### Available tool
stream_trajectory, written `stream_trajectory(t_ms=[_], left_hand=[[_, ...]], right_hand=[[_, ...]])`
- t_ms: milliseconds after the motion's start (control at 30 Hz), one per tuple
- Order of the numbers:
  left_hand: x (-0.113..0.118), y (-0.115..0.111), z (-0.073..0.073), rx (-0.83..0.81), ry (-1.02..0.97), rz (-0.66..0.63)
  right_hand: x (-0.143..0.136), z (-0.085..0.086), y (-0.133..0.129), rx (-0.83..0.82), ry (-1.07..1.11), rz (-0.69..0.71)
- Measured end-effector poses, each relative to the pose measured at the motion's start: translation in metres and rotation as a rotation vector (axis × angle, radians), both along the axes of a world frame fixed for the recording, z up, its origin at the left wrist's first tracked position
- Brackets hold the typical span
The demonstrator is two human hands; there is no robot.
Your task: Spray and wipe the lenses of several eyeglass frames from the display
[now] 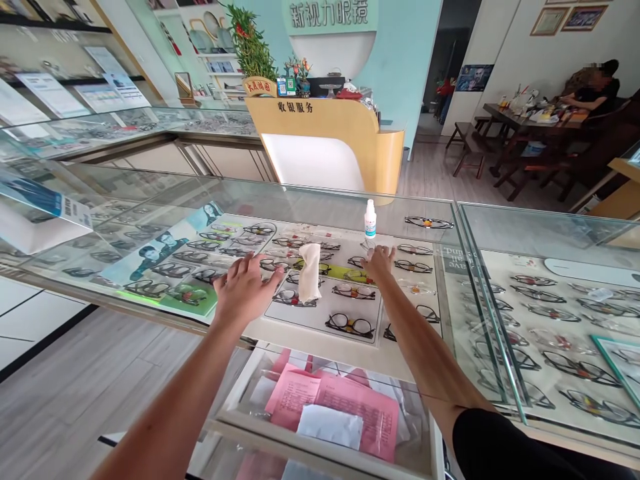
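Note:
My left hand (pixel 245 288) rests over the glass counter top (pixel 320 193) with its fingers spread and nothing in them. Just right of it lies a crumpled cream cloth (pixel 310 273). My right hand (pixel 379 263) is farther right, its fingers curled down toward the glass. By its fingertips is a small clear item (pixel 367 246), perhaps part of an eyeglass frame; what the fingers hold is mostly hidden. A white spray bottle (pixel 370 221) with a blue label stands upright just beyond that hand. Beneath the glass, rows of eyeglasses (pixel 350 325) lie on pale boards.
Below the counter, a drawer (pixel 330 437) holds pink printed sheets (pixel 345 407) and white papers. Another glass case (pixel 555 227) adjoins on the right. Beyond stands a wooden cashier desk (pixel 320 120) with plants. A person (pixel 595 93) sits at a dark table (pixel 535 119) at far right.

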State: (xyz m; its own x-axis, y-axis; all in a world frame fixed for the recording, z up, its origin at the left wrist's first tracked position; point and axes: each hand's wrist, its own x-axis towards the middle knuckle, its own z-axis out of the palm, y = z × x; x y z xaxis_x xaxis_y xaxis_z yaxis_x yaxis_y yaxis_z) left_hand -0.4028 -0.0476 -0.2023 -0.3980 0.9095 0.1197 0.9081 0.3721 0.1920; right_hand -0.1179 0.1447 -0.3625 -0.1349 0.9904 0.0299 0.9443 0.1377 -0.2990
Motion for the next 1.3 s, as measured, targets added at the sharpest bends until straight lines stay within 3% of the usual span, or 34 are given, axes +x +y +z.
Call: stream_trajectory(t_ms=[433, 1300], left_hand=[[0.002, -0.001, 0.003, 0.007, -0.007, 0.004], [0.007, -0.005, 0.01, -0.015, -0.013, 0.008]], right_hand=[[-0.001, -0.009, 0.006, -0.034, 0.061, 0.113], [-0.005, -0.004, 0.002, -0.115, 0.014, 0.098]])
